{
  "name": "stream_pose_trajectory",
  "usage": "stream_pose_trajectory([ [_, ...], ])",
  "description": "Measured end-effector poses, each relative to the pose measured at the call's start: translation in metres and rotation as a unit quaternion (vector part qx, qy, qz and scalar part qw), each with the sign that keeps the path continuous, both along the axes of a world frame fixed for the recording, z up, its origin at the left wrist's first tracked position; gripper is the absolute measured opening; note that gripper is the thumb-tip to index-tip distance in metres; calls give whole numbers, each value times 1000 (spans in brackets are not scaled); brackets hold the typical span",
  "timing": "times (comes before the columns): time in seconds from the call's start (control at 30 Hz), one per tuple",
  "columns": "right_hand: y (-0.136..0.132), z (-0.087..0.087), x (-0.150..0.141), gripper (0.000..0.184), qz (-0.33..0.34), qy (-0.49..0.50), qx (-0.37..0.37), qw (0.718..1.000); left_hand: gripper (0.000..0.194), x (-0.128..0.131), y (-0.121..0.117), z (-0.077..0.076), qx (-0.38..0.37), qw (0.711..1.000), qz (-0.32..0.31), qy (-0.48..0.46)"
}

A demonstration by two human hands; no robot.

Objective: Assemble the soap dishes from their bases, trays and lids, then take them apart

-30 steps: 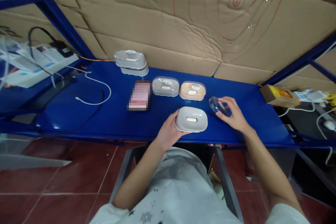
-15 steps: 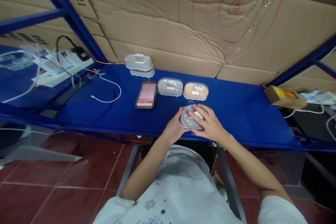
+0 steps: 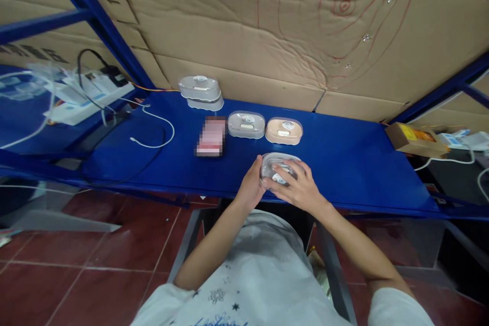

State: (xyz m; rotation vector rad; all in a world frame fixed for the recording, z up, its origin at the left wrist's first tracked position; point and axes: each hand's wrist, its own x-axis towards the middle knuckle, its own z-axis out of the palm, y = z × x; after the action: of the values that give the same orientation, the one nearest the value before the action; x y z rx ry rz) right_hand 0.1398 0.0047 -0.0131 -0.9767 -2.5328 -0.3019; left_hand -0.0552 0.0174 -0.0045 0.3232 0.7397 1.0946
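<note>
My left hand (image 3: 251, 183) grips a light grey oval box (image 3: 266, 169) by its left side, just above the table's front edge. Over the top of that box sits a clear plastic lid (image 3: 279, 179) with a round white sticker. My right hand (image 3: 300, 187) spreads its fingers across the lid and holds it against the box; whether the lid is fully seated is hidden. Beyond my hands stand a peach oval box (image 3: 283, 135) and a grey oval box (image 3: 244, 130), both under clear lids. Farther left, another lidded grey box (image 3: 199, 89) is stacked on a similar one (image 3: 206, 104).
A phone-like device (image 3: 211, 136) with a blurred pink screen lies on the blue table (image 3: 351, 163). White and black cables (image 3: 153, 145) trail at left, near a cluttered power strip (image 3: 87, 104). An open cardboard box (image 3: 416, 141) sits at right. A cardboard wall (image 3: 221, 25) stands behind.
My right hand brought the clear lid from the right onto the grey box. Over the last half second its fingers have shifted slightly on the lid. The left hand keeps its hold.
</note>
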Motion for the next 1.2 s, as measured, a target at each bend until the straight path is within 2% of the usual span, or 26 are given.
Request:
stream_pose_trajectory([
  [0.1,2,-1,2,69,2,32,-2,999,43,2,-3,-1,11,1000,13,5],
  [0.2,6,7,6,73,3,60,2,998,46,2,-5,-2,31,999,22,14],
  [0.3,10,16,7,74,19,32,-13,999,47,2,-4,-4,37,999,8,20],
  [0.4,11,17,4,71,18,16,-21,1000,44,1,-3,-5,30,999,10,23],
  [0.67,6,8,6,74,19,-8,-3,1000,36,-1,-4,-2,63,997,13,35],
  [0.83,1,4,9,75,28,-3,47,998,30,-2,-5,0,85,996,2,36],
  [0.97,0,-8,10,76,17,26,28,999,43,-5,-9,-2,124,992,-9,35],
  [1.1,1,-21,14,68,10,57,-15,998,64,-9,-16,-6,225,971,-8,85],
  [1.17,1,-26,17,58,22,70,-24,997,66,-8,-18,-6,235,966,4,107],
  [1.2,0,-28,19,60,23,77,-26,996,65,-7,-19,-5,228,967,9,109],
])
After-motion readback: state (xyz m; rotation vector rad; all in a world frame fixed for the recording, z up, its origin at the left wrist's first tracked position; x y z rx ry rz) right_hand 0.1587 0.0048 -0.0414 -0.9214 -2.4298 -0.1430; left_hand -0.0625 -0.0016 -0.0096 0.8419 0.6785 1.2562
